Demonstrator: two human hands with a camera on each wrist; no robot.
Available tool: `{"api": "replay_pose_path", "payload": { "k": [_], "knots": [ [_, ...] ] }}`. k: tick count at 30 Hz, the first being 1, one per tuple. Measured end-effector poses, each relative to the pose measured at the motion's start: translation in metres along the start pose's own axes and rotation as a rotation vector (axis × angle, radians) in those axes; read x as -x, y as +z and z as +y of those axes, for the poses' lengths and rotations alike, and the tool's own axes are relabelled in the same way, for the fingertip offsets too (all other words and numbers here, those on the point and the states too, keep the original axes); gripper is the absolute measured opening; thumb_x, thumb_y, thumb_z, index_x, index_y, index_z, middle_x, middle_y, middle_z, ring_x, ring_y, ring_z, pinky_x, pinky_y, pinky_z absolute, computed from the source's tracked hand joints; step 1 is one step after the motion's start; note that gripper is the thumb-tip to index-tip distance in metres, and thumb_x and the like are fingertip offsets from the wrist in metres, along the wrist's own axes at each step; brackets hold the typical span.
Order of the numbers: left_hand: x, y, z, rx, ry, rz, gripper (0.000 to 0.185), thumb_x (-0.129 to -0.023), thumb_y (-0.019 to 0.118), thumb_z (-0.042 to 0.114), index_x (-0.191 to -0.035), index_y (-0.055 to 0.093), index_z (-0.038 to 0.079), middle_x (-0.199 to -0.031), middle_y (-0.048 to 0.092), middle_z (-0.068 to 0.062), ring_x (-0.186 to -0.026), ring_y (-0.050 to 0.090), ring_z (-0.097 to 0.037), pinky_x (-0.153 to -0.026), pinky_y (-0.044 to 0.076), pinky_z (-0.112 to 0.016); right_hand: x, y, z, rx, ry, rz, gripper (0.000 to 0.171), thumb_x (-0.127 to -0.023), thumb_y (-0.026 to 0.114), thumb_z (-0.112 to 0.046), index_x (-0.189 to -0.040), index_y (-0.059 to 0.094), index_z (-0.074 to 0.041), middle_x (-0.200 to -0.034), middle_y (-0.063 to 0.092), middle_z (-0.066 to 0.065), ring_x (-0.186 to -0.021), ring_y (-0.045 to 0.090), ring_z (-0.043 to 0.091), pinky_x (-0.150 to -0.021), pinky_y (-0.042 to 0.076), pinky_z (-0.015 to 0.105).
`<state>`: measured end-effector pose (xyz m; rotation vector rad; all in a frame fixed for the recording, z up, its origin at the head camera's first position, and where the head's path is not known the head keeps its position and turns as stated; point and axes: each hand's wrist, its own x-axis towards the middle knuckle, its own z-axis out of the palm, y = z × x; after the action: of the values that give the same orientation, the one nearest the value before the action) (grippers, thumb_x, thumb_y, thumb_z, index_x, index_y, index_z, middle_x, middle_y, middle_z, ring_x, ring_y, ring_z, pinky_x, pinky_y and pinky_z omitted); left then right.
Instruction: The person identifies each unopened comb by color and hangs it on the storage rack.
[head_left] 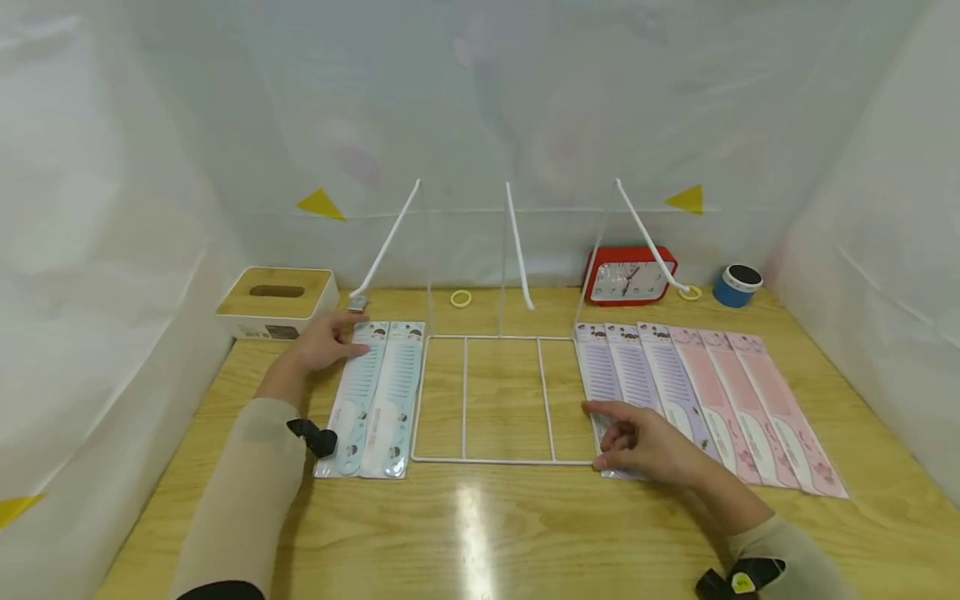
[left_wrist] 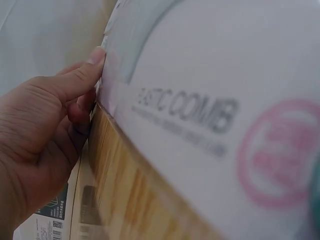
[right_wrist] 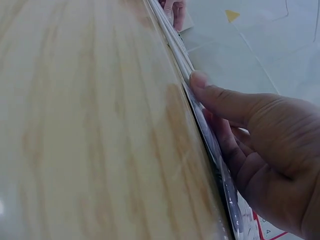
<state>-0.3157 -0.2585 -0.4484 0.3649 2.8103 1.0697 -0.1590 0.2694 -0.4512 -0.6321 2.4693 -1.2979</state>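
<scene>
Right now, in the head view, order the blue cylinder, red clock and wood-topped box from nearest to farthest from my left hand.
1. Wood-topped box, left of your left hand.
2. Red clock, back, right of centre.
3. Blue cylinder, right of the clock.

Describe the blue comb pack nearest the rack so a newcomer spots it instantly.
On the wooden table, find the white wire rack in the centre. Just left of its base lies the inner blue comb pack. Its twin, the outer blue pack, has the left hand at its edge; this one doesn't.
</scene>
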Motion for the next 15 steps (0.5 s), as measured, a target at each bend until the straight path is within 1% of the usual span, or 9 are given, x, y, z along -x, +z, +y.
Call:
{"api": "replay_pose_path", "payload": {
  "k": [4,9,12,13,15],
  "knots": [
    [0.002,0.0,0.001,0.002,0.011,0.026,0.055,-0.087,0.079,0.021,-0.137,0.06,0.009,-0.088,0.053,-0.012,-0.078,0.047,-0.024,-0.066,0.041,-0.032,-0.001,0.001,-0.001,0.02,-0.006,0.014,0.081,-0.078,0.086,-0.024,-0.146,0.048,-0.003,-0.088,0.07,0.004,-0.078,0.067,0.007,-0.07,0.056,0.024],
    [0.007,-0.003,0.008,0.042,-0.02,0.039,0.036,-0.091,0.073,0.011,-0.126,0.067,0.006,-0.107,0.059,-0.018,-0.091,0.047,-0.027,-0.076,0.04,-0.034,-0.002,0.001,-0.001,0.033,0.015,0.018,0.08,-0.078,0.086,-0.025,-0.146,0.049,-0.004,-0.087,0.069,0.003,-0.078,0.066,0.007,-0.071,0.056,0.023],
    [0.009,-0.006,0.014,0.082,-0.031,0.023,0.031,-0.094,0.069,0.009,-0.124,0.067,0.005,-0.116,0.061,-0.018,-0.097,0.048,-0.028,-0.077,0.044,-0.032,-0.001,0.0,0.0,0.034,0.028,0.019,0.08,-0.078,0.086,-0.025,-0.146,0.049,-0.005,-0.088,0.069,0.003,-0.078,0.066,0.008,-0.071,0.056,0.023],
    [0.01,-0.008,0.015,0.098,-0.036,0.013,0.03,-0.094,0.068,0.009,-0.124,0.067,0.005,-0.116,0.06,-0.018,-0.098,0.049,-0.029,-0.077,0.046,-0.031,-0.001,0.0,0.001,0.033,0.032,0.019,0.08,-0.078,0.086,-0.025,-0.146,0.049,-0.005,-0.088,0.069,0.003,-0.078,0.066,0.008,-0.071,0.056,0.023],
    [0.013,-0.013,0.017,0.087,-0.001,-0.01,0.03,-0.095,0.068,0.01,-0.125,0.067,0.003,-0.118,0.062,-0.02,-0.1,0.053,-0.029,-0.077,0.049,-0.028,0.001,-0.001,0.002,0.031,0.036,0.023,0.08,-0.078,0.086,-0.025,-0.146,0.049,-0.005,-0.087,0.069,0.003,-0.078,0.066,0.008,-0.071,0.056,0.024]
  ]
}}
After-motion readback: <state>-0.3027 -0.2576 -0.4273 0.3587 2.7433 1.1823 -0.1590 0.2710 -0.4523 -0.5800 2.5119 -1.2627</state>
